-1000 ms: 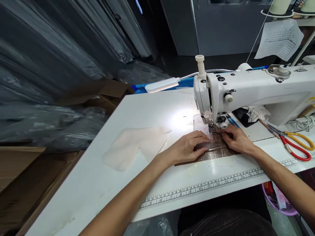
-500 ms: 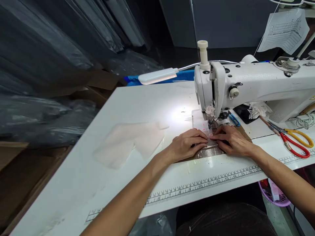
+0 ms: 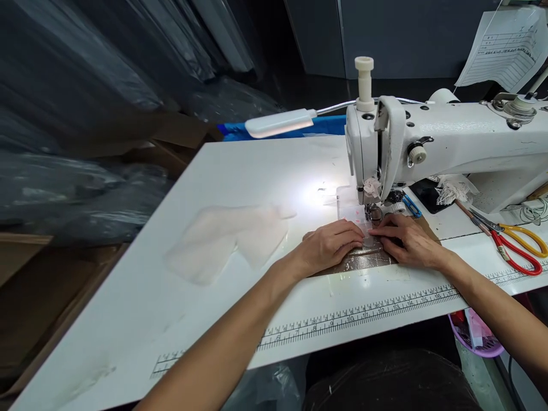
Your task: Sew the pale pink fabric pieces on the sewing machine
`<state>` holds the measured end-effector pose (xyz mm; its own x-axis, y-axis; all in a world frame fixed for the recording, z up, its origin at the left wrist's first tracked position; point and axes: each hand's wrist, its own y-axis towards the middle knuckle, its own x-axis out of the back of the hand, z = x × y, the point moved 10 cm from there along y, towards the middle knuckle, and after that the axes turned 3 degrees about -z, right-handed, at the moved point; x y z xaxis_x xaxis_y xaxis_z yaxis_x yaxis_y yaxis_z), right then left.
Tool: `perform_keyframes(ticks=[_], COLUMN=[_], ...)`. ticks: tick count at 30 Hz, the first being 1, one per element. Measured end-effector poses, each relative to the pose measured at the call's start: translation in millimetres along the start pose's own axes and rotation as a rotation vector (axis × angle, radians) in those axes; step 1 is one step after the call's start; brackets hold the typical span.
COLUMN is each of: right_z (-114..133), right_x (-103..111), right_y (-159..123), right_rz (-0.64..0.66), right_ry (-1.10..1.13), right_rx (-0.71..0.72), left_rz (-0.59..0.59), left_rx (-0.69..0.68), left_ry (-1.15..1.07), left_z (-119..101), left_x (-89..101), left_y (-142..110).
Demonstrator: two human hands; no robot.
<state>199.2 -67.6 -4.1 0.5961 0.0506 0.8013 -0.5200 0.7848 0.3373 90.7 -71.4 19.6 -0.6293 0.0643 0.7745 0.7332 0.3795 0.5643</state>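
Observation:
A white sewing machine (image 3: 454, 131) stands on the right of the white table. By its presser foot (image 3: 371, 212) lies a small, sheer white fabric piece with pink spots (image 3: 353, 213). My left hand (image 3: 331, 242) is closed, its bent fingers together on the left edge of this fabric. From the right, my right hand (image 3: 409, 240) pinches the fabric's near edge between thumb and index finger. Beneath both hands is a shiny brown plate (image 3: 368, 260). A thin pale fabric piece (image 3: 226, 237) lies flat to the left of my hands.
Scissors with red and yellow handles (image 3: 520, 245) and blue thread snips (image 3: 411, 204) lie to the right. A lamp (image 3: 280, 123) reaches over the table's back. A printed ruler (image 3: 363, 317) runs along the front edge. A purple basket (image 3: 482, 348) sits below.
The view has shifted slightly, so the machine appears farther right and higher. Both hands stay by the presser foot, with the fingers slightly rearranged and more of the brown plate showing.

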Motion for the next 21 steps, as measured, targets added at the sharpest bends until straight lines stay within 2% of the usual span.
perform_keyframes(ticks=[4, 12, 17, 21], right_z=[-2.4, 2.4, 0.8, 2.6], right_x=[2.3, 0.1, -0.2, -1.9], right_y=[-0.4, -0.1, -0.5, -0.8], right_rz=[-0.025, -0.029, -0.046, -0.024], right_ry=[-0.013, -0.094, -0.094, -0.104], right_rx=[-0.034, 0.012, 0.010, 0.046], left_rz=[0.025, -0.047, 0.019, 0.103], left_rx=[-0.049, -0.119, -0.112, -0.117], left_ry=[0.109, 0.170, 0.195, 0.205], left_z=[-5.4, -13.8, -10.9, -16.7], left_x=[-2.7, 2.7, -4.6, -4.4], left_y=[0.5, 3.1, 0.4, 4.2])
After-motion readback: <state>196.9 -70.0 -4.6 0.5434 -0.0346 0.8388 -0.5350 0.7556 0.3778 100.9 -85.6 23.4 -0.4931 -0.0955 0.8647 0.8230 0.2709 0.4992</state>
